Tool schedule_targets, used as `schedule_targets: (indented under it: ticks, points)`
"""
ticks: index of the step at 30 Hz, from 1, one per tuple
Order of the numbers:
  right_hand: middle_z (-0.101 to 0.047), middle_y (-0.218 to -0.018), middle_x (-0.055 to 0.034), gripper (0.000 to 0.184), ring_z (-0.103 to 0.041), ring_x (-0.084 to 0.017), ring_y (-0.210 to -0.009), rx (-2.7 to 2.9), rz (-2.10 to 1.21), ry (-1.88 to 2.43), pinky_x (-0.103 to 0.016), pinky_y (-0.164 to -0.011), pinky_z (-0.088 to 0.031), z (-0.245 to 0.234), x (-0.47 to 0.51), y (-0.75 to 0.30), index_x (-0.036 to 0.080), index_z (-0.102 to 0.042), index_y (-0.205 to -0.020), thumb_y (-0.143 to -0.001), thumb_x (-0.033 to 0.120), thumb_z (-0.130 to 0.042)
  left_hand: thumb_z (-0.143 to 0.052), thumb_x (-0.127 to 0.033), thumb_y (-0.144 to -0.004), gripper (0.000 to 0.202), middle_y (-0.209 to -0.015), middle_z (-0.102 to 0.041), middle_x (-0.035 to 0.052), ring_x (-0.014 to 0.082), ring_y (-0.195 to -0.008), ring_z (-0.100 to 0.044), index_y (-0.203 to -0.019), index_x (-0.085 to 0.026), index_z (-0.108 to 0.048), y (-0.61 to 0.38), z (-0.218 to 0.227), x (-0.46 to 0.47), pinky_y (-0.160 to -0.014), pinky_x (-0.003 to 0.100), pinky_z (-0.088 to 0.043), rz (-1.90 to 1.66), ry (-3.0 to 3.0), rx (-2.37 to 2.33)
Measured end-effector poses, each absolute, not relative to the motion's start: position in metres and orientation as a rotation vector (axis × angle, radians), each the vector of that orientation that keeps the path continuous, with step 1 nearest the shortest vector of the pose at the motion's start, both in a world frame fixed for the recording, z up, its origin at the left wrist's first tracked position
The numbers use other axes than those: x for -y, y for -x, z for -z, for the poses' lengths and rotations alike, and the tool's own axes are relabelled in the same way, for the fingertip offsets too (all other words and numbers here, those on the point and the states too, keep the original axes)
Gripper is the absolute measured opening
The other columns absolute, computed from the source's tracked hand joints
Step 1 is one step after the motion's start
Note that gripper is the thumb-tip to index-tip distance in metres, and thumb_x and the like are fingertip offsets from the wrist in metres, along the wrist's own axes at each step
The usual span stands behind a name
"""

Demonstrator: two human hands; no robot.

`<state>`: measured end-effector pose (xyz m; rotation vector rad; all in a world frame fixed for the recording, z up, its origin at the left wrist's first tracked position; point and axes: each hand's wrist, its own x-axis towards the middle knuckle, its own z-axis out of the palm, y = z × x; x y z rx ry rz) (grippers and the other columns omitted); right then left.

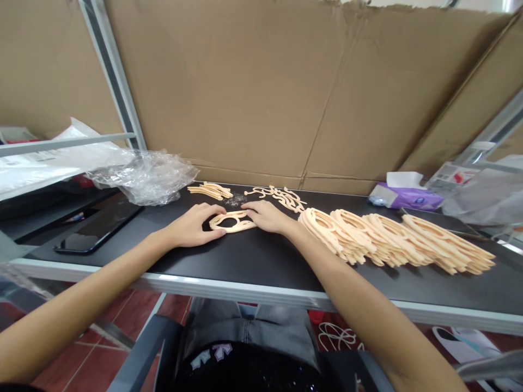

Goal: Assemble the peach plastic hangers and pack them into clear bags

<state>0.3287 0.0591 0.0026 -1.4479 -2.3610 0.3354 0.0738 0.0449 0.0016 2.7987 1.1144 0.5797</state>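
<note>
A flat, cream-coloured cut-out piece [242, 225] with a round opening lies on the black tabletop between my hands. Its exact kind I cannot make out. My left hand [196, 226] grips its left end, thumb at the near edge and fingers at the far edge. On the right end, my right hand [267, 216] holds the same piece, its fingers partly hidden behind the hand. Right of my right hand, similar cream pieces [347, 231] lie in overlapping stacks. Beyond my hands are a small bundle of curved strips [210, 190] and a loose heap of curly cream parts [281, 197].
A dark tablet-like slab [98, 231] and crumpled clear plastic [149, 174] lie at left. At the back right stands a purple tissue pack [404, 196]. Cardboard [245, 92] walls the back. A metal edge [245, 288] runs along the table's front.
</note>
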Motion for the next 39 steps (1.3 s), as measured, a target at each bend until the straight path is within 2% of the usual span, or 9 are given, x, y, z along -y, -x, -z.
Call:
schedule_targets:
  ticks: [3,8,11,14,17,24,31,35,39]
  points:
    - [-0.065,-0.141,-0.0100,0.041,-0.057,-0.024,-0.133,2.365,-0.305,1.457,-0.037,-0.114,-0.037,-0.003,-0.058,-0.328,0.017,-0.066,-0.134,-0.102,0.026,-0.041,-0.056,-0.049,-0.091,0.048,-0.130,-0.066,0.0083,0.0275,-0.115,-0.060,-0.130,-0.021,-0.058,-0.074,-0.002,-0.044,-0.102,0.040,-0.044,-0.568,-2.804,-1.100]
    - [-0.071,-0.130,-0.0083,0.037,-0.061,-0.024,-0.125,2.365,-0.287,1.453,-0.036,-0.108,-0.040,-0.012,-0.051,-0.325,0.020,-0.071,-0.125,-0.102,0.030,-0.044,-0.058,-0.051,-0.090,0.048,-0.127,-0.067,0.0085,0.0280,-0.112,-0.060,-0.127,-0.021,-0.059,-0.074,-0.001,-0.046,-0.099,0.041,-0.044,-0.568,-2.815,-1.099]
    - [-0.073,-0.126,-0.0072,0.037,-0.064,-0.025,-0.120,2.402,-0.359,1.451,-0.037,-0.104,-0.043,-0.019,-0.044,-0.325,0.022,-0.071,-0.125,-0.098,0.040,-0.054,-0.059,-0.051,-0.090,0.047,-0.125,-0.068,0.0084,0.0277,-0.109,-0.061,-0.126,-0.021,-0.059,-0.073,-0.001,-0.047,-0.098,0.041,-0.045,-0.584,-2.814,-1.109]
    - [-0.065,-0.139,-0.0078,0.062,-0.058,-0.029,-0.129,2.456,-0.428,1.428,-0.041,-0.109,-0.041,-0.025,-0.038,-0.326,0.023,-0.064,-0.136,-0.082,0.050,-0.074,-0.057,-0.047,-0.089,0.049,-0.125,-0.067,0.0098,0.0281,-0.111,-0.060,-0.129,-0.019,-0.058,-0.072,-0.001,-0.047,-0.098,0.041,-0.046,-0.581,-2.804,-1.124]
    - [-0.062,-0.144,-0.0089,0.079,-0.055,-0.031,-0.133,2.452,-0.469,1.414,-0.043,-0.112,-0.039,-0.027,-0.036,-0.327,0.022,-0.059,-0.142,-0.071,0.047,-0.084,-0.056,-0.045,-0.088,0.051,-0.126,-0.066,0.0109,0.0288,-0.114,-0.059,-0.132,-0.019,-0.057,-0.072,-0.001,-0.048,-0.100,0.042,-0.046,-0.580,-2.787,-1.145]
    - [-0.066,-0.137,-0.0105,0.073,-0.063,-0.027,-0.122,2.420,-0.500,1.331,-0.037,-0.105,-0.046,-0.023,-0.038,-0.327,0.019,-0.061,-0.139,-0.073,0.041,-0.083,-0.053,-0.041,-0.086,0.053,-0.126,-0.066,0.0111,0.0289,-0.115,-0.059,-0.134,-0.018,-0.056,-0.071,0.001,-0.050,-0.102,0.042,-0.047,-0.570,-2.779,-1.161]
    - [-0.067,-0.137,-0.0097,0.070,-0.063,-0.028,-0.122,2.464,-0.394,1.347,-0.036,-0.102,-0.046,-0.022,-0.036,-0.325,0.020,-0.061,-0.140,-0.077,0.045,-0.079,-0.053,-0.033,-0.082,0.056,-0.129,-0.065,0.0128,0.0295,-0.118,-0.058,-0.135,-0.015,-0.054,-0.071,0.001,-0.050,-0.105,0.043,-0.046,-0.565,-2.788,-1.136]
    - [-0.067,-0.136,-0.0102,0.068,-0.063,-0.032,-0.120,2.526,-0.202,1.468,-0.039,-0.097,-0.046,-0.029,-0.026,-0.320,0.023,-0.061,-0.139,-0.081,0.057,-0.072,-0.055,-0.034,-0.082,0.054,-0.137,-0.059,0.0130,0.0316,-0.130,-0.050,-0.133,-0.017,-0.055,-0.070,0.004,-0.053,-0.114,0.048,-0.040,-0.667,-2.795,-1.094]
    - [-0.075,-0.117,-0.0147,0.065,-0.066,-0.036,-0.113,2.503,0.018,1.649,-0.045,-0.098,-0.043,-0.039,-0.012,-0.314,0.022,-0.070,-0.125,-0.087,0.072,-0.056,-0.055,-0.035,-0.085,0.050,-0.135,-0.057,0.0138,0.0320,-0.132,-0.047,-0.131,-0.018,-0.056,-0.069,0.005,-0.054,-0.115,0.050,-0.038,-0.711,-2.821,-1.067]
